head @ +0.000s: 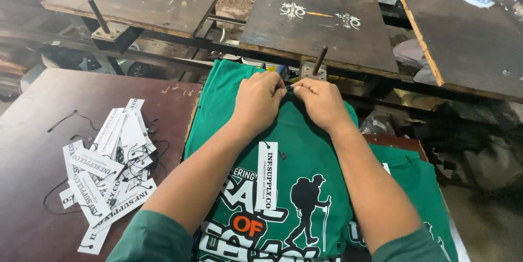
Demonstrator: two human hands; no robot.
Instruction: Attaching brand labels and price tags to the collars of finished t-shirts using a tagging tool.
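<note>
A green t-shirt (305,147) with a black, white and orange hiker print lies flat in front of me, on top of other green shirts. My left hand (259,101) and my right hand (318,101) meet at its collar at the far end, fingers pinched together on the fabric and a thin black string. A white paper hang tag (267,175) with a black string lies on the shirt's chest between my forearms.
A heap of white hang tags with black strings (109,164) lies on the dark brown table (43,147) to the left. Beyond the shirts stand dark wooden printing boards (321,27) on a metal frame. Another green shirt (419,185) lies at right.
</note>
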